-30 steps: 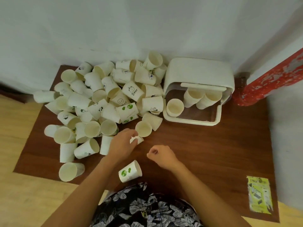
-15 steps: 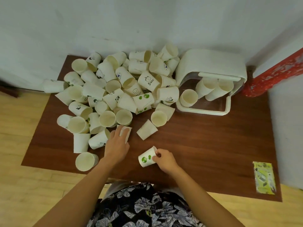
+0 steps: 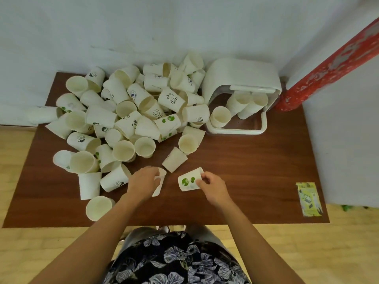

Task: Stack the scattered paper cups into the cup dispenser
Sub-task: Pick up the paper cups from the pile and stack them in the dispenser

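Note:
A heap of several white paper cups [image 3: 131, 111] covers the back left of the brown table [image 3: 256, 171]. The white cup dispenser [image 3: 240, 83] lies at the back right with cups [image 3: 246, 103] inside its open front. My left hand [image 3: 143, 181] grips a plain white cup [image 3: 160, 181] near the table's front middle. My right hand [image 3: 213, 184] holds a cup with green dots [image 3: 187, 181] by its rim, on its side. Another cup [image 3: 174, 159] lies just behind the two hands.
A yellow-green packet [image 3: 309, 198] lies at the table's front right. A red post [image 3: 328, 64] stands at the back right corner beside a white wall. One cup [image 3: 98, 208] sits near the front left edge.
My right hand has picked up the green-dotted cup that lay at the table's front edge. My left hand let one cup go and took hold of another plain cup, drawing it nearer.

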`<action>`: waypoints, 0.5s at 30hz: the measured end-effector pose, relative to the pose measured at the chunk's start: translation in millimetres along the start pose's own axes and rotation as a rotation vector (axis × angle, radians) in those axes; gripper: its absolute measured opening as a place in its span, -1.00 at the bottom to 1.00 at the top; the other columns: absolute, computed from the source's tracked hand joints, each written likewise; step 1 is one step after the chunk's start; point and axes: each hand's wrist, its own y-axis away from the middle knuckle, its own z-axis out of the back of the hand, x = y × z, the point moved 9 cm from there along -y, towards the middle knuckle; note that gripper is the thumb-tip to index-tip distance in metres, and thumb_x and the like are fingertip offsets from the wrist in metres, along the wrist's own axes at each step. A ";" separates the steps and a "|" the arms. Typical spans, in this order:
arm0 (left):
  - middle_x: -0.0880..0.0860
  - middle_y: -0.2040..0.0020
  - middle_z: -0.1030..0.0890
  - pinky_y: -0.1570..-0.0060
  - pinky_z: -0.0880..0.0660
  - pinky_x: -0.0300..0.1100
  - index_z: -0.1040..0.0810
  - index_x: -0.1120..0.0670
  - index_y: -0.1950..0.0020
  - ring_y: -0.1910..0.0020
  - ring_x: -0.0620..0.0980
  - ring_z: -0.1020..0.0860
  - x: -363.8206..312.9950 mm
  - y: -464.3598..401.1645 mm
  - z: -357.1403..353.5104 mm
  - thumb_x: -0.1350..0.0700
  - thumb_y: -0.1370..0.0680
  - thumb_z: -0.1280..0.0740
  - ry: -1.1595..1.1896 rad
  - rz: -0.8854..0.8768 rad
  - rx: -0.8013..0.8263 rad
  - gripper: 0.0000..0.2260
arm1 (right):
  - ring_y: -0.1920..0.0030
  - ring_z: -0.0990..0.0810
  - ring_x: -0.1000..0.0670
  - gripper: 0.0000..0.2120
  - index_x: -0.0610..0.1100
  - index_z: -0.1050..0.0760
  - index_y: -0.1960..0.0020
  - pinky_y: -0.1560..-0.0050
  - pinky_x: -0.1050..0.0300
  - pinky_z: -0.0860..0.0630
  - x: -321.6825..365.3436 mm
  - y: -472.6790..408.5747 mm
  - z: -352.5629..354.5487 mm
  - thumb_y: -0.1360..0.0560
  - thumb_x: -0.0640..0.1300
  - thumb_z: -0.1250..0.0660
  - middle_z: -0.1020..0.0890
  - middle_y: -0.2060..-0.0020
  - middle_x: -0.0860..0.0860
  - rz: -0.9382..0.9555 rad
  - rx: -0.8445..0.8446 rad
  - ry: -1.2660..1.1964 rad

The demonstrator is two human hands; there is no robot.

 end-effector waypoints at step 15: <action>-0.05 0.05 -0.64 -0.06 -0.41 -0.05 -0.69 0.04 0.08 -0.12 0.02 -0.46 -116.0 -26.6 141.3 0.09 -0.48 -0.44 0.190 -0.288 -0.472 -0.94 | 0.05 -0.58 -0.01 -0.78 -0.13 -0.55 -0.17 0.05 0.11 -0.52 105.9 -38.8 155.3 -0.64 -0.13 -0.18 -0.64 0.03 -0.03 0.349 -0.527 0.234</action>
